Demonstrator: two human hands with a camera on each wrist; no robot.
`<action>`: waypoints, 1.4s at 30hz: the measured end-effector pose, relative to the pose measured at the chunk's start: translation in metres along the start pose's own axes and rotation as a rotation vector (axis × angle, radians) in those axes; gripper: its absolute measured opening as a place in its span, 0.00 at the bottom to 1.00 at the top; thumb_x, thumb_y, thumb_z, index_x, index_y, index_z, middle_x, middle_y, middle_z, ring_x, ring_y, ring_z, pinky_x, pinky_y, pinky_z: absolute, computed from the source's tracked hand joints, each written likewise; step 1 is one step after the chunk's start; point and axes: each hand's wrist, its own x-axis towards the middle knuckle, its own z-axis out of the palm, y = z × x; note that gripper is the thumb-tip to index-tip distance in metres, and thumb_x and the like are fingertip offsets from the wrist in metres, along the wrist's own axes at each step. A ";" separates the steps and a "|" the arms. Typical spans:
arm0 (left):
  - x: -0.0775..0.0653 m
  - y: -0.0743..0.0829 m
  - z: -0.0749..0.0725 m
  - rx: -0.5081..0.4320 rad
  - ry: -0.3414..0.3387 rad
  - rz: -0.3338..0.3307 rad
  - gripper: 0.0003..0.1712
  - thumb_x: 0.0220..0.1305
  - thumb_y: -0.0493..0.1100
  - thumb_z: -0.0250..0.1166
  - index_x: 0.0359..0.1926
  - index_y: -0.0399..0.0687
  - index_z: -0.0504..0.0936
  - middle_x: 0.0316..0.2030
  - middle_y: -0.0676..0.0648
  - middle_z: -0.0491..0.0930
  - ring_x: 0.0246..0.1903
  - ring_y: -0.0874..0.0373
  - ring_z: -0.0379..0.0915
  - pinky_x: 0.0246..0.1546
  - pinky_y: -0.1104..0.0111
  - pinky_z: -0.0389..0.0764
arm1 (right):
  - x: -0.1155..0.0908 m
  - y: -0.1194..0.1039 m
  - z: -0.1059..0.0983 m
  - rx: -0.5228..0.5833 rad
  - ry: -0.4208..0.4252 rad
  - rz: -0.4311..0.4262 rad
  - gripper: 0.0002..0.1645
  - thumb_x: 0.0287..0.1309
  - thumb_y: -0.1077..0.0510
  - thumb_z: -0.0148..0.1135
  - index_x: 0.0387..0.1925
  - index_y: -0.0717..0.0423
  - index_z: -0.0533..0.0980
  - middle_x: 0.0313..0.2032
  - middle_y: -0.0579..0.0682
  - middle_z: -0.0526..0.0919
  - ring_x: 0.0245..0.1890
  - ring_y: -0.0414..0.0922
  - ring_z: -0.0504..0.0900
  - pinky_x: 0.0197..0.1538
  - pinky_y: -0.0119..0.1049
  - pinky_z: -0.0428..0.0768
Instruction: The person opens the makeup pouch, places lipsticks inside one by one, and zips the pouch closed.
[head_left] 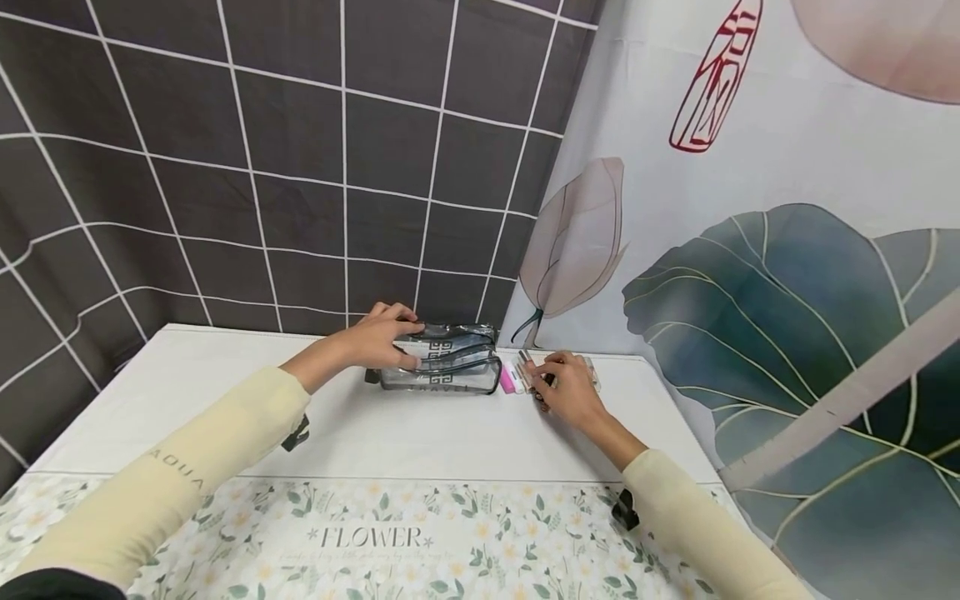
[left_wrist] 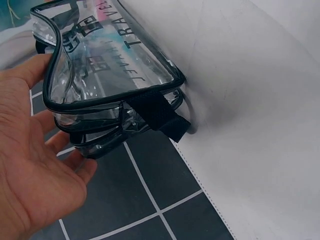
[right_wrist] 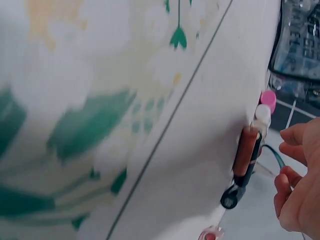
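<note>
Gripping a clear pouch (left_wrist: 105,65), left fingers (left_wrist: 59,142) spread while right fingers (right_wrist: 298,134) curl loosely.

From here I can't see the back of the clear pouch (head_left: 450,379), and it hides some of the left hand's (head_left: 381,337) fingertips. The right hand (head_left: 572,390) partly covers the little tubes (right_wrist: 244,152); whether its fingertips touch them, I can't tell. The fine print under FLOWER is too faint to read. Both pale sleeves (head_left: 172,479) run out past the head view's edge. The left wrist view crops the pouch's far end; the right one crops the right hand and a pinkish round thing (right_wrist: 211,234), and blurs the floral cloth (right_wrist: 90,120).
</note>
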 end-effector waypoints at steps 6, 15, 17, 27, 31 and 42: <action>0.000 0.003 -0.001 0.008 -0.011 0.004 0.46 0.72 0.56 0.71 0.82 0.37 0.74 0.81 0.34 0.67 0.77 0.33 0.59 0.79 0.33 0.67 | 0.002 0.015 -0.012 -0.026 0.001 0.073 0.14 0.75 0.56 0.72 0.51 0.63 0.92 0.63 0.68 0.86 0.63 0.68 0.78 0.63 0.64 0.71; -0.002 0.004 -0.002 0.015 -0.018 -0.008 0.47 0.69 0.56 0.72 0.82 0.37 0.74 0.81 0.34 0.67 0.77 0.33 0.59 0.80 0.34 0.66 | 0.004 0.031 -0.024 -0.105 0.068 0.144 0.13 0.72 0.59 0.71 0.47 0.67 0.92 0.62 0.70 0.86 0.60 0.72 0.79 0.62 0.67 0.72; -0.002 0.003 -0.001 0.014 -0.020 -0.009 0.47 0.69 0.56 0.72 0.82 0.37 0.74 0.81 0.34 0.67 0.77 0.33 0.59 0.80 0.34 0.67 | 0.004 0.035 -0.026 -0.118 0.071 0.169 0.15 0.72 0.58 0.71 0.48 0.67 0.92 0.63 0.70 0.86 0.61 0.73 0.78 0.65 0.69 0.71; 0.000 0.000 -0.001 0.023 -0.030 -0.012 0.47 0.69 0.57 0.72 0.82 0.38 0.74 0.81 0.35 0.67 0.77 0.34 0.59 0.79 0.35 0.68 | 0.004 0.043 -0.032 -0.179 0.049 0.277 0.23 0.74 0.55 0.64 0.55 0.71 0.88 0.66 0.74 0.81 0.65 0.76 0.74 0.67 0.69 0.70; 0.002 0.002 -0.003 0.020 -0.027 -0.003 0.47 0.69 0.56 0.72 0.82 0.37 0.74 0.81 0.34 0.67 0.77 0.34 0.59 0.79 0.34 0.67 | 0.005 0.048 -0.033 -0.232 0.028 0.349 0.26 0.74 0.52 0.65 0.56 0.74 0.85 0.68 0.77 0.77 0.67 0.77 0.72 0.68 0.69 0.70; 0.002 0.001 0.002 0.024 -0.044 -0.011 0.48 0.69 0.57 0.73 0.83 0.38 0.73 0.82 0.35 0.66 0.78 0.34 0.58 0.81 0.34 0.66 | 0.011 0.057 -0.029 -0.271 -0.071 0.478 0.24 0.71 0.49 0.64 0.25 0.64 0.75 0.61 0.81 0.74 0.63 0.79 0.72 0.67 0.71 0.70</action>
